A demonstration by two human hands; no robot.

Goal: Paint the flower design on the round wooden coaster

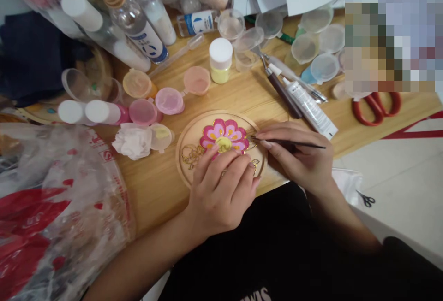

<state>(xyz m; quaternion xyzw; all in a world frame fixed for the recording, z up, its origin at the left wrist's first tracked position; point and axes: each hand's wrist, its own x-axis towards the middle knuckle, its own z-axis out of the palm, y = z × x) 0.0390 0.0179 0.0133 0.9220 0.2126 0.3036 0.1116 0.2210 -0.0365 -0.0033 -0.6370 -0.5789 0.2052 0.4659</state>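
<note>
A round wooden plaque lies on the table in front of me. On it is a flower with pink and magenta petals, a yellow centre and gold outlines. Gold wire outlines of smaller shapes show at its sides. My left hand rests over the lower part of the plaque, fingers extended and holding nothing, hiding the lower petals. Pinched in my right hand is a thin dark tweezers-like tool, its tip by the gold wire at the plaque's right edge.
Small cups of colour, a white-capped jar and bottles stand beyond the plaque. A white tube, a dark-handled tool and red-handled scissors lie right. Crumpled tissue and a plastic bag are left.
</note>
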